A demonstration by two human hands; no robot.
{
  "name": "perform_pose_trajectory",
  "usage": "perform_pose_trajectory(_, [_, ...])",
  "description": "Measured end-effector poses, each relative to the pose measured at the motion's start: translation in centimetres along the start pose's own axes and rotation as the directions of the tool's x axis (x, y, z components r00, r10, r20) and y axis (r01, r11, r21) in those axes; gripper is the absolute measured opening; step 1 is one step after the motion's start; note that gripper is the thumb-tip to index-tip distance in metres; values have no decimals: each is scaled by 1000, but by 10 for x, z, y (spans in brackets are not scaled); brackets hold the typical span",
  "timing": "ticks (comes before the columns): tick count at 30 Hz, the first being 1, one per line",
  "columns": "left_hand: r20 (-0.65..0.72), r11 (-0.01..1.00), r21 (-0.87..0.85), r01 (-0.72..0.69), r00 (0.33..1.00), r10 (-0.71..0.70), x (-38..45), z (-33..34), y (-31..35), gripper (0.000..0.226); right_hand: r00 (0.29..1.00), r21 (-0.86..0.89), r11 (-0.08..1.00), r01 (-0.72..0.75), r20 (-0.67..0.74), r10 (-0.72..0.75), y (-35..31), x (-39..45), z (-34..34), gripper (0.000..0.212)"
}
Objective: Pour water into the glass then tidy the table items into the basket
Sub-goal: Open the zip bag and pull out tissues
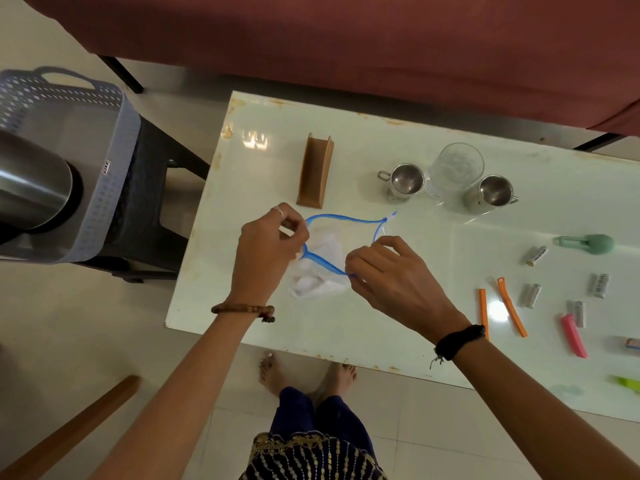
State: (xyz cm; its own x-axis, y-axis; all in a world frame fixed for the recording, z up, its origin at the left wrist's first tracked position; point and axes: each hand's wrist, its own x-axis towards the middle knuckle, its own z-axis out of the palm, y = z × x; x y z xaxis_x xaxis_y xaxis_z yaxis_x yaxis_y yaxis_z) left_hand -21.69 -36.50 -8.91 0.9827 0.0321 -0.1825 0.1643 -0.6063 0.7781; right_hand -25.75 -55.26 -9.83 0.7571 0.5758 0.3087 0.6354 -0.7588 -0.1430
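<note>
- Head view: we look down on a pale glossy table over a tiled floor, with a maroon couch along the 12 o'clock edge.
- At 9 o'clock of the table, off its end, a grey perforated basket sits on a dark stool, and a steel bottle lies inside it.
- Our left hand and right hand each pinch the blue-rimmed mouth of a clear zip bag, spreading it apart above the tabletop.
- At 1 o'clock of the bag stands the glass between two steel cups; we cannot tell whether it holds water.
- We judge tidying is in hand: batteries and coloured clips lie at 3 o'clock.
- Next, one hand must free itself to fetch those pieces while the other keeps the mouth spread.
</note>
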Motion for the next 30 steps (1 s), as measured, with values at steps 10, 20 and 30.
perform_pose_trajectory(10, [177,802,477,-360,933,314,-45,17,2,32,990,-22,995,-93,103,94,-16,-19,-10,23])
perform_pose_trajectory(20, [183,858,386,-339,940,289,-48,37,9,46,705,-318,860,-400,493,510,-30,20,3,11])
perform_pose_trajectory(30, [195,882,378,-281,956,220,-42,34,-8,65,781,-196,843,-502,316,538,-28,38,8,9])
